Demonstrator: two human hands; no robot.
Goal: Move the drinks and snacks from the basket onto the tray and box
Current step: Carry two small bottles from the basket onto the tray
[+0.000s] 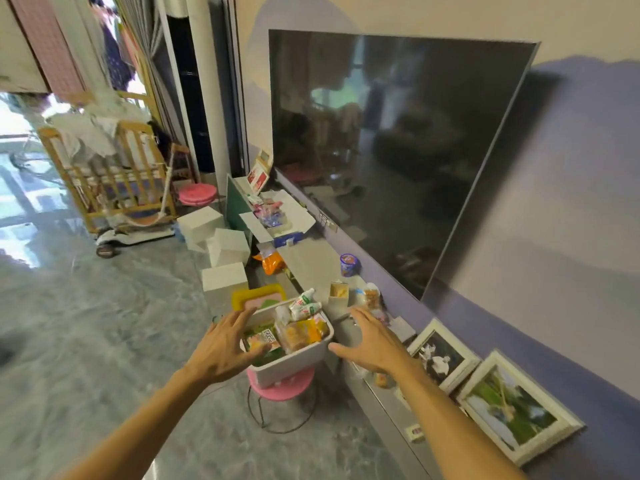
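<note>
Spread, empty hands (298, 344) flanking the basket (294, 363) rim atop pink stool (282, 388).

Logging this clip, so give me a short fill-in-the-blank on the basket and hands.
1. The white basket sits on a round ____ stool.
2. Both hands, left and right, are ____, holding nothing.
3. The small white bottles lie at the basket's ____ end.
4. The dark ____ leans against the wall.

Missing: pink; open; far; television
</note>
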